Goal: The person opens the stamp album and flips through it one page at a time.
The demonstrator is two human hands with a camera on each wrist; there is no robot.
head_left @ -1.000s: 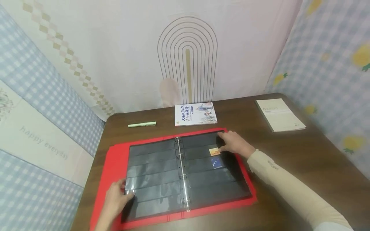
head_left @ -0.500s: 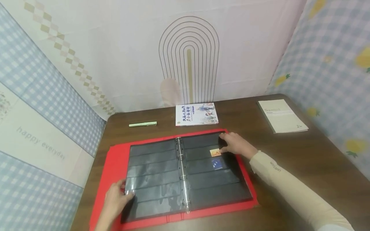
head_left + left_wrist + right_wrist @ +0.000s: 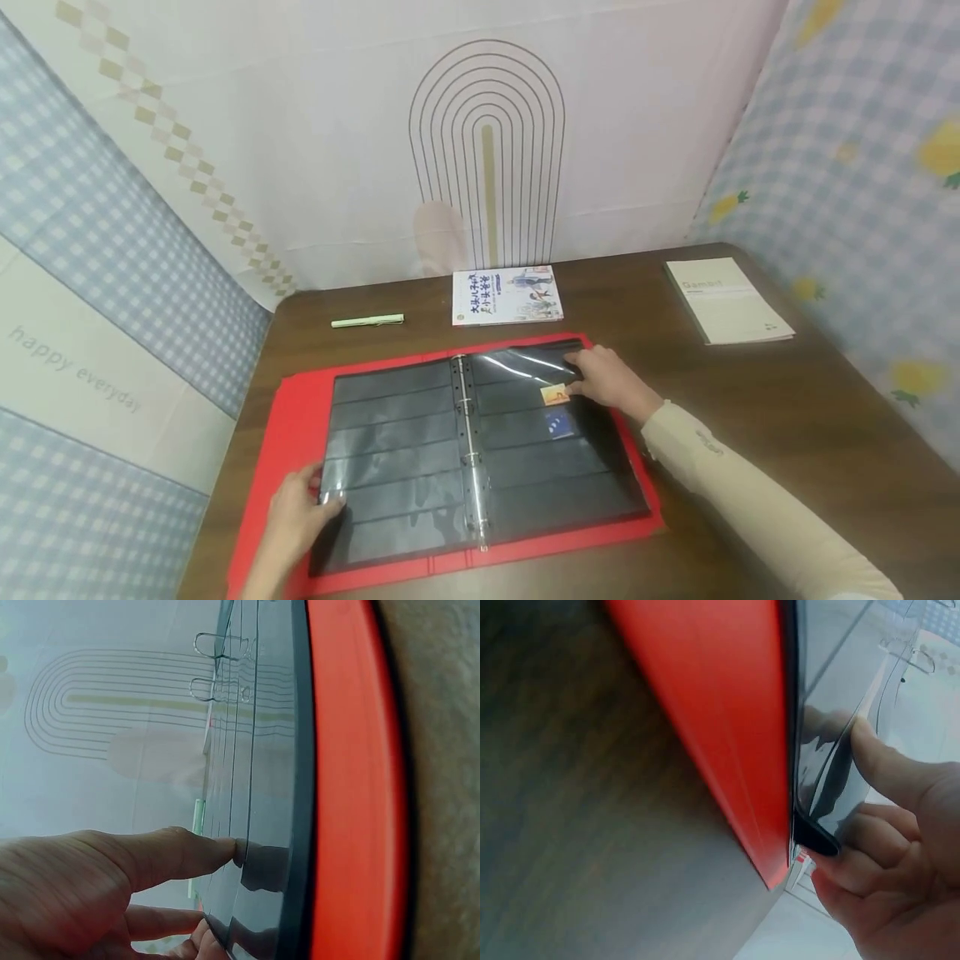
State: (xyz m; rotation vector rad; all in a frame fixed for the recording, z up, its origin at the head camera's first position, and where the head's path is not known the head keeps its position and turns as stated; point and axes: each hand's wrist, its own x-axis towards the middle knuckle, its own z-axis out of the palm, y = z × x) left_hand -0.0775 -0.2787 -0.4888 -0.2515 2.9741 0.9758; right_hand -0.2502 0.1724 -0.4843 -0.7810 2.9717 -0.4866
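Observation:
A red ring-bound stamp album lies spread across the table, with black pocket pages under clear strips. On the right page sit an orange-yellow stamp and, below it, a blue stamp. My right hand pinches that page near its upper outer corner; in the right wrist view the edge bends up between thumb and fingers. My left hand rests at the outer edge of the left page, its thumb touching the clear surface and its fingers at the edge.
Behind the album lies a white illustrated book. A pale green pen is at the back left, and a cream notebook at the back right. Metal rings run down the album's middle. Patterned cloth surrounds the table.
Bright streaks of reflection have appeared across the top of the right page. Both hands stay in nearly the same places.

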